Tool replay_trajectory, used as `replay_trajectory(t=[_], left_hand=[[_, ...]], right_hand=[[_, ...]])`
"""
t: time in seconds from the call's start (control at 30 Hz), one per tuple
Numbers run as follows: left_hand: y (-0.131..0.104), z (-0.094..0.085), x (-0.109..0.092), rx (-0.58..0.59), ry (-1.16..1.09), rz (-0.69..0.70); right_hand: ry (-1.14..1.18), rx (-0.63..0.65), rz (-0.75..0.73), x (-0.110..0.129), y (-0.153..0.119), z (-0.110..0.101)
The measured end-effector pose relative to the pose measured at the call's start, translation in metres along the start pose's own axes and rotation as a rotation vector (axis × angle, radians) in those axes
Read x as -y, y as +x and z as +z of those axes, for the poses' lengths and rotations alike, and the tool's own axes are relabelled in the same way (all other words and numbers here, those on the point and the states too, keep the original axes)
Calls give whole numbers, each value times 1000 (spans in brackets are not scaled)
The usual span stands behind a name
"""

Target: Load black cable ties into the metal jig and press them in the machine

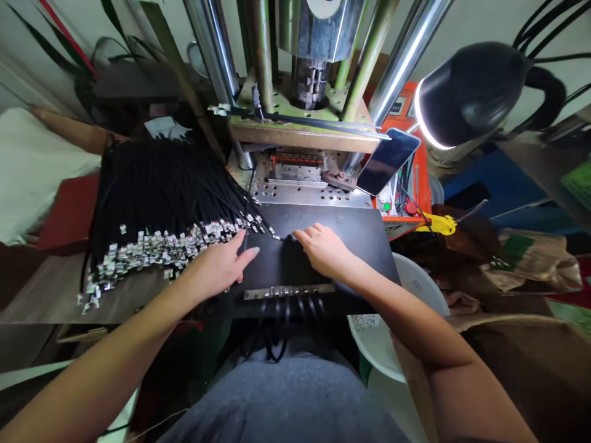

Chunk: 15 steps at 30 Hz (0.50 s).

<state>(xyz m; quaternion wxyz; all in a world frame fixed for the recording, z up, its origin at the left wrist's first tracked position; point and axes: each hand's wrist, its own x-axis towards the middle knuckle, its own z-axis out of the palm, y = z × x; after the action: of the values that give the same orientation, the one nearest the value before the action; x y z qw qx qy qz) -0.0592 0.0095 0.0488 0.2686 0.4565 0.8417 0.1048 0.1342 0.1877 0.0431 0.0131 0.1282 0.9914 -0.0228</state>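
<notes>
Your right hand (pixel 323 251) has its fingers curled, but their undersides are hidden, so whether they pinch anything cannot be told. Just beside those fingertips, toward your left hand, lies one silvery connector (pixel 276 237) (its dark cable is hard to follow against the black board (pixel 357 243)). Your left hand (pixel 224 264) has thumb and forefinger spread apart; its other fingers are mostly tucked out of sight.

Immediately left of that hand sits one heap of black cables (pixel 161 184), its pale connector ends crowded toward you, too many and too overlapped to count. Nearer your body, between and below both hands, is one metal strip (pixel 253 295) with six black cables that you can count; their lower ends loop past the board's edge and blur against your dark clothing.

Beyond your hands stands one press (pixel 302 138), cut off at the top, with two bright steel columns. Right of it, past your right hand, are one phone (pixel 388 161), one orange control box (pixel 418 178) and one black lamp (pixel 475 92). Below your right forearm, one white bucket (pixel 418 277) is partly covered.
</notes>
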Motion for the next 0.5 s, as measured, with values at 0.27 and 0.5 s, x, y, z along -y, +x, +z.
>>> replay_trajectory(t=[0.27,0.5], left_hand=[[-5,-5,0,-39,242,105],[-35,7,16,108,210,432]], right_hand=[[-132,-284,-205,24,21,-71],[-19,-53,-418,34,36,-27]])
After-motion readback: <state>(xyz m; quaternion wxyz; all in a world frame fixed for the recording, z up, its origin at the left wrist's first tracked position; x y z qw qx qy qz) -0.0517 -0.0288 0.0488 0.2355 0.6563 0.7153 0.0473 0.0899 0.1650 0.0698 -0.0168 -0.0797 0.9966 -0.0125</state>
